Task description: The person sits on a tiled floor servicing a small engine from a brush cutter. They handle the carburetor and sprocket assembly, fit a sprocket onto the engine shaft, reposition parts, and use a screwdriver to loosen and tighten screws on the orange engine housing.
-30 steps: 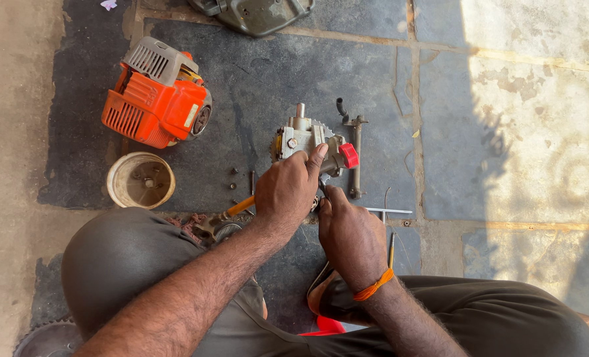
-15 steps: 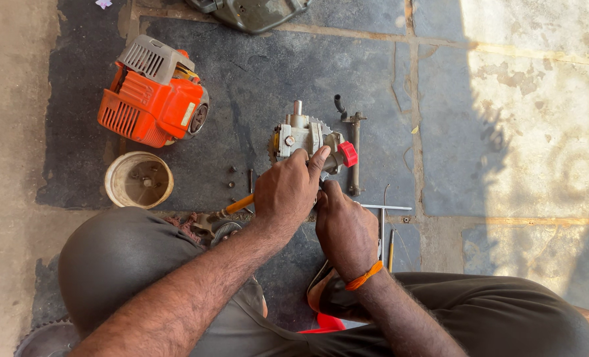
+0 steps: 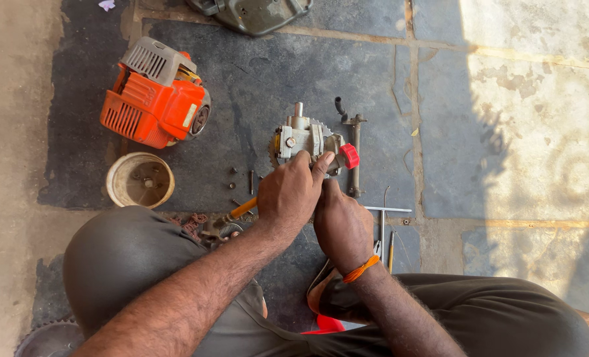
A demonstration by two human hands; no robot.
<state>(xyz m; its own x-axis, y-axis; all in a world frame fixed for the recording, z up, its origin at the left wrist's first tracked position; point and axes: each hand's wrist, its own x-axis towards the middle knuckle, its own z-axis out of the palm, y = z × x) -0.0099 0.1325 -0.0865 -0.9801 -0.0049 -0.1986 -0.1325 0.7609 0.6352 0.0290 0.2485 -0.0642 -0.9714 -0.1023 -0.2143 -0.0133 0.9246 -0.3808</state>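
Holding the small grey metal engine part (image 3: 305, 139) upright on the stone floor (image 3: 373, 66), your left hand (image 3: 293, 195) is clamped over its near side, thumb reaching toward the red cap (image 3: 350, 156). Your right hand (image 3: 342, 225) sits just behind and below that grip, fingers curled tight, but what they close on is hidden under the left hand, so I cannot tell what they pinch.

The risks, as I judge them: the part stands on a narrow base, and a hard push from your grip could tip it away from you onto the dark metal rod (image 3: 355, 155) lying just beyond it. A slip would bring your knuckles onto the toothed disc at the part's left edge.

Loose screws (image 3: 233, 172) lie just left of your grip; a sweep of the wrist could scatter them into the floor joints. The orange-handled screwdriver (image 3: 241, 210) pokes out under your left wrist and could roll. The white bowl (image 3: 140, 180) and the orange engine housing (image 3: 154, 99) sit well off to the left, out of harm.
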